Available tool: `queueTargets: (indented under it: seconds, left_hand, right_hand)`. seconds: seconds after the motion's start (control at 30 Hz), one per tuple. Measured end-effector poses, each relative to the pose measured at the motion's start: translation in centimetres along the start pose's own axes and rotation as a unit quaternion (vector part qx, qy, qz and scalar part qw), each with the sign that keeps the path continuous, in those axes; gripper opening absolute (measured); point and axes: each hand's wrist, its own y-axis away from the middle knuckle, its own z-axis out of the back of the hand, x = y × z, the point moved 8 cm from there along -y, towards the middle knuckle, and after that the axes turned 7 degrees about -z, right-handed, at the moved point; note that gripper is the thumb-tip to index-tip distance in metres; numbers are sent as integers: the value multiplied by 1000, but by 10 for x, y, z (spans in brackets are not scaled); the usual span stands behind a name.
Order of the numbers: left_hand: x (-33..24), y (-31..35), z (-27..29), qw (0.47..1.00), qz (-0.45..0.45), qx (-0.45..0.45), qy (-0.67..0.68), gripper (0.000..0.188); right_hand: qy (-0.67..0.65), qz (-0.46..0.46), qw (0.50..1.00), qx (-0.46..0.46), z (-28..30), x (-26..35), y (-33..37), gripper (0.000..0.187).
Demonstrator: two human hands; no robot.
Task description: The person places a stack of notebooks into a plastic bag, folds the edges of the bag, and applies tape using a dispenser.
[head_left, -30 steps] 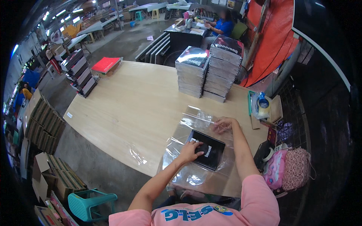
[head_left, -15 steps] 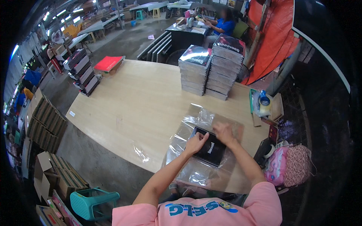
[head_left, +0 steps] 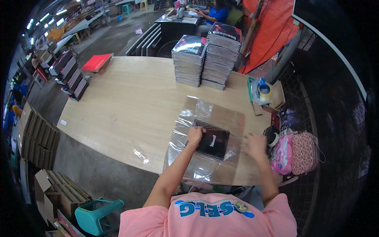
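Head view: left hand [head_left: 195, 135] flat on black notebook [head_left: 211, 140], right hand [head_left: 255, 143] open beside plastic sheet's [head_left: 205, 108] edge, bare table [head_left: 130, 102] leftward.

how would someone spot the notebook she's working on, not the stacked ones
Start at the big wooden table and go to its near edge, where a clear plastic sheet is spread. The black notebook lies alone on that sheet under the left hand, unlike the two tall stacks at the far edge.
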Motion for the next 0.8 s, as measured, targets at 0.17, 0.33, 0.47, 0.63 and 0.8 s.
queueTargets:
  seconds: [0.17, 0.33, 0.47, 0.63, 0.8]
  left_hand:
    - [-23, 10, -9, 998, -63, 30, -3, 29]
    - [-87, 91, 13, 812, -475, 94, -324, 45]
    - [-77, 119, 12, 809, -395, 208, -383, 69]
    - [-59, 147, 0, 727, -399, 285, -481, 82]
    - [-7, 128, -24, 720, -385, 206, -540, 66]
  right_hand:
    - [-11, 84, 976, -202, -75, 127, -36, 40]
    - [-178, 70, 963, -189, -102, 105, -37, 27]
    - [-153, 111, 938, -290, -75, 122, -13, 22]
    - [-190, 41, 956, -218, -102, 117, -15, 14]
    - [-182, 60, 964, -184, -115, 118, -15, 6]
